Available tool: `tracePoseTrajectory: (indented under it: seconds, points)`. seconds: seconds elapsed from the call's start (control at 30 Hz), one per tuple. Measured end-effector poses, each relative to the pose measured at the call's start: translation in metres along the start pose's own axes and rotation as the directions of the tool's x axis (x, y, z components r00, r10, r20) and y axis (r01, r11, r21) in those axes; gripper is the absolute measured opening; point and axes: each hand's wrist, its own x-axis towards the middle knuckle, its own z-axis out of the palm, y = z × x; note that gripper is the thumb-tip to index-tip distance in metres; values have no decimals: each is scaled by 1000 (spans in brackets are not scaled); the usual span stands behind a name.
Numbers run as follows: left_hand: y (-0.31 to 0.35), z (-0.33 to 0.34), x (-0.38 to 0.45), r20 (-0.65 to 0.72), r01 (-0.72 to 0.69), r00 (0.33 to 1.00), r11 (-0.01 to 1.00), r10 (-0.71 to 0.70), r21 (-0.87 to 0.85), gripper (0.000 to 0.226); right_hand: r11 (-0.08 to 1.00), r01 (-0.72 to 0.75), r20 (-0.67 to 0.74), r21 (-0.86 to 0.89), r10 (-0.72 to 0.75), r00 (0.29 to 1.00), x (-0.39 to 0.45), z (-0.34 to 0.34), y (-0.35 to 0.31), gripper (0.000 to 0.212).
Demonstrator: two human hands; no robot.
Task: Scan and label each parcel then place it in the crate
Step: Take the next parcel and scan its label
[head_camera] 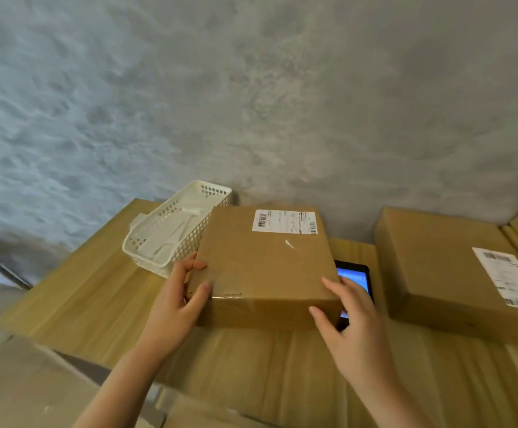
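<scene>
Brown cardboard parcel [267, 267] with white black-barcoded label [284, 222], white lattice-pattern crate [171, 230], light wood-grain surface [97, 291], mottled grey wall [251, 97], blue-lit black-framed screen [355, 278].

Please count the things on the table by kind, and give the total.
Cardboard parcels: 2, one held by the left hand and right hand, one at the right
White baskets: 1
Lit-screen devices: 1
Total: 4
</scene>
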Motion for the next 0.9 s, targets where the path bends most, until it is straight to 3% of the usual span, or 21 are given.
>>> tracePoseTrajectory:
  seconds: [0.13,0.3,0.4,0.5,0.57,0.7,0.8,0.9]
  points:
    - [-13,-11,17,100,-105,991,981,90,163,25,996,-60,-18,-65,59,998,-11,17,-4,49]
    - [-27,-22,35,254,-276,948,896,193,347,44,995,-83,-32,-60,81,996,-18,25,-7,42]
    - [-32,-32,47,268,-340,929,876,256,342,47,990,-141,2,16,141,990,-18,20,-5,45]
    - [-37,-40,58,318,-413,898,833,305,367,53,955,-253,-110,153,271,956,-8,12,7,40]
    - [-37,-40,61,344,-465,874,794,342,392,58,944,-327,-183,49,331,926,6,3,19,29]
    - [-32,-31,60,421,-517,837,761,351,393,73,779,-534,-11,-330,562,827,33,-7,38,54]
    - [-31,-25,62,454,-534,821,745,346,399,84,670,-486,73,-561,624,778,44,-2,40,71]
    - [-34,-24,63,448,-529,824,753,346,392,86,602,-457,77,-655,655,751,53,2,32,73]
